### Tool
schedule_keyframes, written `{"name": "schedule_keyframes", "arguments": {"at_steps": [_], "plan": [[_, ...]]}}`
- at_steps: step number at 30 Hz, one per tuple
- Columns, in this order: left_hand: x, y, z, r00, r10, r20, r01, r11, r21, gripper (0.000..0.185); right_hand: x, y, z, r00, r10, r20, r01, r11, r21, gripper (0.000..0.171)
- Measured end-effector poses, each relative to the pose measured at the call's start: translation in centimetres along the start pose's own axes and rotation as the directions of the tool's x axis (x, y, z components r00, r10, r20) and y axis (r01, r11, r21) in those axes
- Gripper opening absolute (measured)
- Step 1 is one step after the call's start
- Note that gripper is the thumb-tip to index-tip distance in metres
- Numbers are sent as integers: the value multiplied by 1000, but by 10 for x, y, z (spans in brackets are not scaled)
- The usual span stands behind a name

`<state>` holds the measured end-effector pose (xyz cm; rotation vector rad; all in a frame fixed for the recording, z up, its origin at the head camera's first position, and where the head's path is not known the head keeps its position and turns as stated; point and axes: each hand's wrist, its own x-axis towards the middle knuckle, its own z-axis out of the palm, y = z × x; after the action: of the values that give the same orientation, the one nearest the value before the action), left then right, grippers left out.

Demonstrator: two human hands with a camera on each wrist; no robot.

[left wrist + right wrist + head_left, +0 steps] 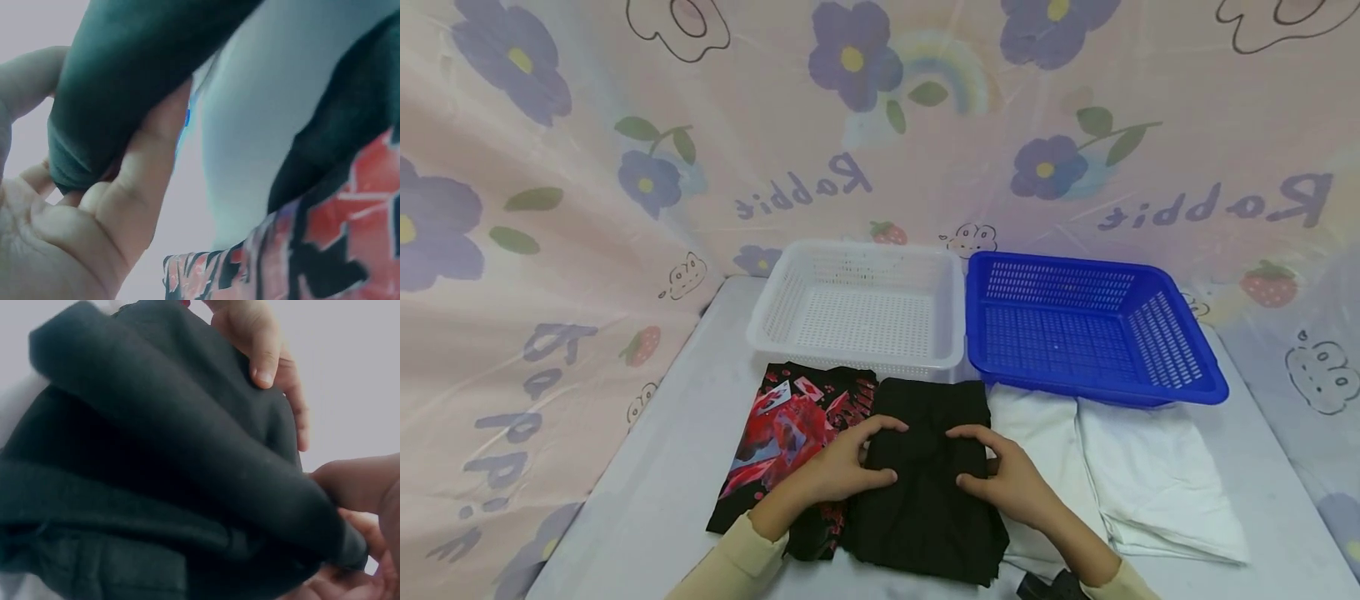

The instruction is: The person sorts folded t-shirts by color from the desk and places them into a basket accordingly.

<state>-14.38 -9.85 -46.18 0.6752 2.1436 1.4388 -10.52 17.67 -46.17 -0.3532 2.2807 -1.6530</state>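
Note:
A plain black folded garment (925,483) lies in the middle of the table, between a black shirt with a red print (790,433) on its left and a white garment (1142,475) on its right. My left hand (850,462) grips the black garment's left edge, fingers on top and thumb at the side. My right hand (1000,475) grips its right edge the same way. In the left wrist view my left hand's fingers (125,200) curl round a fold of the black cloth (137,75). The right wrist view shows the black cloth (162,475) bunched, with my right hand (356,506) holding it.
An empty white basket (857,308) and an empty blue basket (1090,329) stand side by side behind the garments. A floral pink curtain (550,208) encloses the table's back and sides. Bare table surface (647,475) lies to the left.

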Motion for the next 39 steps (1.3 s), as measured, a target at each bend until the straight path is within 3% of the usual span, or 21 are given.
{"name": "schedule_keyframes", "arguments": {"at_steps": [7, 14, 22, 31, 39], "plan": [[0, 10, -7, 997, 82, -16, -82, 996, -46, 52, 1, -17, -9, 998, -68, -6, 68, 997, -39, 53], [0, 20, -13, 996, 93, -14, -93, 994, -55, 53, 2, -29, -16, 995, -102, 1, 102, 992, -78, 52], [0, 33, -21, 991, 117, -73, -113, 992, 50, 54, 3, -43, -26, 993, -114, 2, 114, 985, -132, 52], [2, 58, -37, 980, 187, -73, -184, 982, 48, 56, 10, -71, -42, 989, -147, -3, 142, 965, -221, 53], [8, 75, -59, 983, 159, -91, -156, 987, 34, 57, 30, -94, -60, 979, -202, 40, 204, 928, -313, 52]]}}
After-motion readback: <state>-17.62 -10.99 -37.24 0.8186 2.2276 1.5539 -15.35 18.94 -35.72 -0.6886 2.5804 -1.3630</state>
